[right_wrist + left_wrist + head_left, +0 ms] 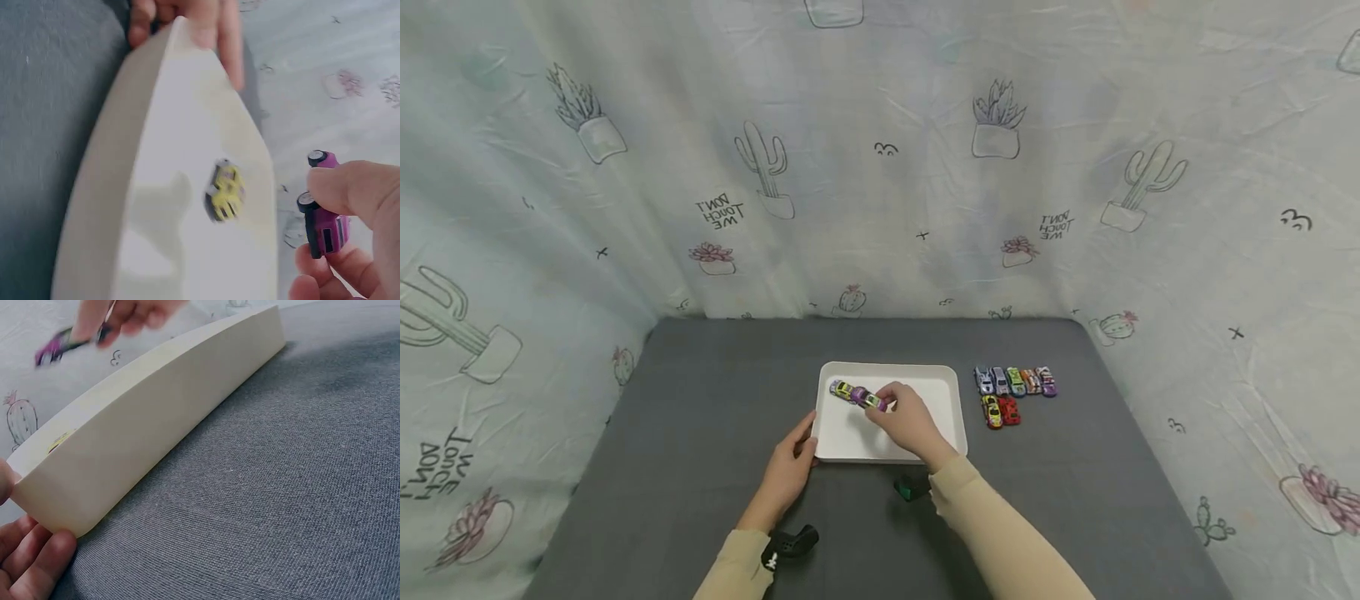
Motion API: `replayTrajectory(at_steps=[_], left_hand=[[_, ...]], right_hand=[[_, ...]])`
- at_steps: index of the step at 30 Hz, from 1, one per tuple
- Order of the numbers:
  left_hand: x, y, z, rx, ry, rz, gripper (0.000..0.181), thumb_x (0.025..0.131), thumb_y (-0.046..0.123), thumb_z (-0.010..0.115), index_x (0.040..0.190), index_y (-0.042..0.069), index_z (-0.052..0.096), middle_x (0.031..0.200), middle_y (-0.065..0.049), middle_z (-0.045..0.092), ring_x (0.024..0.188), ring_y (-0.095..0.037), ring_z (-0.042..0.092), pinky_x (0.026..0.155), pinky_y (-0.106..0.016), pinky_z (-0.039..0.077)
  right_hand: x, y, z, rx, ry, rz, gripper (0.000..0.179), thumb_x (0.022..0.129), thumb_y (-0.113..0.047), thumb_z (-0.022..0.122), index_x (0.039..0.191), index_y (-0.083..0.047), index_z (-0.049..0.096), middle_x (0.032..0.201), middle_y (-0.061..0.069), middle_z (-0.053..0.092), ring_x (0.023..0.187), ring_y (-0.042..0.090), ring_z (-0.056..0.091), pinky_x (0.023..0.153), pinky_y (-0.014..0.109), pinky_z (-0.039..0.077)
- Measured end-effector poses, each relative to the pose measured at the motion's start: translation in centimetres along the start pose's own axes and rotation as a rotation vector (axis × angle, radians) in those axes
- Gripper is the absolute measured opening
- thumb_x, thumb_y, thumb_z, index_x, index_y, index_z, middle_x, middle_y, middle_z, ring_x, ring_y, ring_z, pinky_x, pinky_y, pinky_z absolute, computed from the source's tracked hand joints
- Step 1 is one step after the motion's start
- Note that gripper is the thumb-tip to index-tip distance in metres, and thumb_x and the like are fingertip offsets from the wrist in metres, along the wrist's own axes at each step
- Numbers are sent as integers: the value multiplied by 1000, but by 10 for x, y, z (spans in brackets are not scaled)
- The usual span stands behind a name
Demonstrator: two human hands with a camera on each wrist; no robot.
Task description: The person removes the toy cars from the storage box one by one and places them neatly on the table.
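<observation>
A white tray (917, 429) lies on the grey tabletop, with a yellow toy car (841, 389) inside near its far left corner. My right hand (906, 417) pinches a purple toy car (328, 228) between thumb and fingers, held above the tray. Dark wheels show on the car's side in the right wrist view. At the near left corner of the tray, my left hand (790, 468) grips the wall; the thumb is at the rim and the fingertips (59, 547) are low on the outside.
Right of the tray, several toy cars stand in a row, among them a green and yellow one (1016, 382). Just in front of them are a yellow car (992, 412) and a red car (1010, 411). A patterned curtain (880, 183) hangs behind the table.
</observation>
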State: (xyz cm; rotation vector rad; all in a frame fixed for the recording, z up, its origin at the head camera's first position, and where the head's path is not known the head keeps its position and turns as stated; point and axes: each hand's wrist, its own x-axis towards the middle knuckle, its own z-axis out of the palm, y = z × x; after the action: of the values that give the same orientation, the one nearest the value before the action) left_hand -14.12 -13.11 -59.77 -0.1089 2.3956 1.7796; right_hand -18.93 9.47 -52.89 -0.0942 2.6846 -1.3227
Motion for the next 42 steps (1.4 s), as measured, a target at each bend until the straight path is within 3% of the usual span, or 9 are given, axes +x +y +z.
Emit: replayTrajectory(at_steps=[16,25,42], left_hand=[[0,-1,-2,-4,-24,-6,50,103,18,48,151,27,36,139,-11,49,113,-24,54,82,-32,53],[1,1,-2,1,-15,-22,50,103,16,48,151,27,36,137,-11,50,112,-23,54,82,-31,53],[1,3,-3,15,-20,-19,51,103,15,47,151,26,35,139,-11,49,111,-23,54,82,-31,53]], right_hand=[[-24,33,-63,64,117,92,38,86,-35,74,112,-10,62,95,5,57,87,21,52,64,31,45],[-32,59,-86,89,181,143,44,87,-39,72,117,-8,60,101,8,57,91,21,52,73,34,46],[-49,101,-119,123,298,201,51,90,-40,69,124,-4,57,96,10,59,85,21,55,66,27,48]])
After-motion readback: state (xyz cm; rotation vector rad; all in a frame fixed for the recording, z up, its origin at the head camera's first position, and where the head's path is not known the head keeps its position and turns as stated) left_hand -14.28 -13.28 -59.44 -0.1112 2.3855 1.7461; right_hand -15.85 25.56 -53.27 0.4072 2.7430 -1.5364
